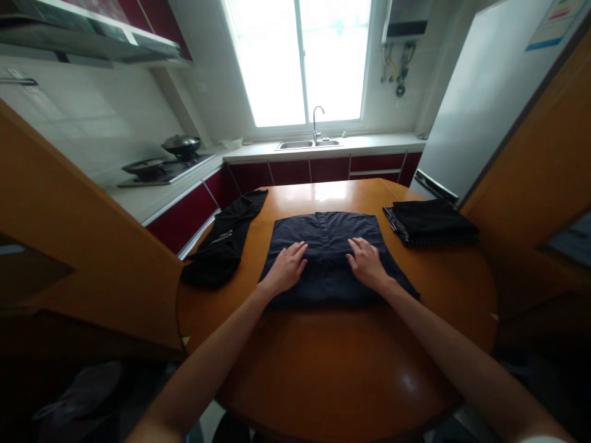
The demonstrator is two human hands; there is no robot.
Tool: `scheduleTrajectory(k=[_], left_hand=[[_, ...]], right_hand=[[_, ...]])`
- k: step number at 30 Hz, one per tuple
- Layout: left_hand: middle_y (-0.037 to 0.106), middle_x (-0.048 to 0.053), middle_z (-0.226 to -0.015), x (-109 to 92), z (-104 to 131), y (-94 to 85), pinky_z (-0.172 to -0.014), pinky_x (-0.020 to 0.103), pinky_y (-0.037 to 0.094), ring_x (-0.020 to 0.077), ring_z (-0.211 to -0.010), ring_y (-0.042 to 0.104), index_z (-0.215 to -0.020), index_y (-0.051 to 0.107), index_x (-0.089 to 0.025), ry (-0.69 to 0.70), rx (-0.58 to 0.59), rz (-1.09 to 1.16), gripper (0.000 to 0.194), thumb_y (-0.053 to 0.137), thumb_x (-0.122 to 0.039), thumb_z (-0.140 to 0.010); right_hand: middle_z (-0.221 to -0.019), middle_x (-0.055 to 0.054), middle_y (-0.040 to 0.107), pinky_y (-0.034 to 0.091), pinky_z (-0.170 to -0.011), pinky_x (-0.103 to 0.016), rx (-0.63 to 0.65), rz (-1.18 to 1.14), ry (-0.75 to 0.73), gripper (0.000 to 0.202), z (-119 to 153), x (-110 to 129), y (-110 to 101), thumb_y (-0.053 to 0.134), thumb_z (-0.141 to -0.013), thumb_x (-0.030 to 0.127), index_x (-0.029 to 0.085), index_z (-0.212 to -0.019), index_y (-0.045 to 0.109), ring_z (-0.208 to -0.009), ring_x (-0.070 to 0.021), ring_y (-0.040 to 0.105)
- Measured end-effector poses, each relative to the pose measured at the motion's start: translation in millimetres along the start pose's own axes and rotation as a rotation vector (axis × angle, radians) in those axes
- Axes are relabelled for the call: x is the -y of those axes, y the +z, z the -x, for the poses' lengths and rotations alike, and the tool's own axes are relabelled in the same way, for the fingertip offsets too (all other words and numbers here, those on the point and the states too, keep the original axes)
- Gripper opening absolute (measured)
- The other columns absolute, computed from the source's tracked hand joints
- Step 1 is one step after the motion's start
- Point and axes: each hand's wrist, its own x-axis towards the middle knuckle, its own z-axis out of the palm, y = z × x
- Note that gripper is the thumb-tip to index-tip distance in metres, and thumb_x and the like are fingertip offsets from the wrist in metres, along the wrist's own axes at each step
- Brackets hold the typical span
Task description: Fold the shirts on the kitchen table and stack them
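Observation:
A dark navy garment (323,283), folded into a wide shape, lies flat on the wooden table (332,363). It looks like trousers or shorts, with a seam running down its middle at the far edge. On its left part rests my left hand (287,267), palm down with fingers stretched out. My right hand (366,261) lies likewise on the right part, fingers spread a little. Neither hand grips the cloth. The undersides of both palms are hidden.
A loose black garment (221,240) with pale stripes lies at the table's left edge. Folded black clothes (429,221) are stacked on the right. Beyond the table are a counter with a sink (295,145), a stove with pans (181,145) and a fridge (489,92).

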Motion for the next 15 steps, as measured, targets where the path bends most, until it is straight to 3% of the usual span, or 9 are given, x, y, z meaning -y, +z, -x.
scheduleTrajectory(k=[4,7,10,15], left_hand=[[0.033,0.011,-0.162,-55,-3,29.3,-0.121,0.050,0.024,0.0240,-0.151,0.027,-0.157,0.032,-0.021,0.180,0.109,0.018,0.054,0.031,-0.029,-0.103],[0.029,0.012,-0.164,-70,0,49.3,-0.123,0.050,0.018,0.0242,-0.153,0.022,-0.159,0.028,-0.019,0.188,0.123,-0.026,0.057,0.032,-0.031,-0.103],[0.024,0.008,-0.166,-56,8,50.2,-0.124,0.051,0.017,0.0253,-0.154,0.015,-0.160,0.026,-0.022,0.147,0.143,-0.052,0.059,0.033,-0.043,-0.104],[0.021,0.011,-0.166,-1,31,25.9,-0.122,0.051,0.019,0.0271,-0.154,0.017,-0.160,0.024,-0.017,-0.048,0.188,-0.074,0.066,0.032,-0.050,-0.104]], right_hand=[[-0.162,-0.015,0.034,0.020,-0.120,-0.047,0.162,-0.083,-0.212,0.058,16,51,22,0.035,-0.099,0.028,0.012,-0.155,0.037,-0.150,-0.0258,0.025],[-0.164,-0.013,0.027,0.013,-0.122,-0.051,0.235,-0.074,-0.229,0.061,22,59,35,0.036,-0.099,0.033,0.015,-0.157,0.032,-0.153,-0.0250,0.019],[-0.166,-0.010,0.023,0.012,-0.122,-0.052,0.235,-0.052,-0.170,0.063,25,37,35,0.036,-0.101,0.044,0.019,-0.158,0.030,-0.154,-0.0241,0.016],[-0.165,-0.012,0.023,0.011,-0.123,-0.053,0.239,0.034,-0.006,0.067,29,-29,20,0.035,-0.102,0.052,0.016,-0.158,0.031,-0.154,-0.0250,0.017]])
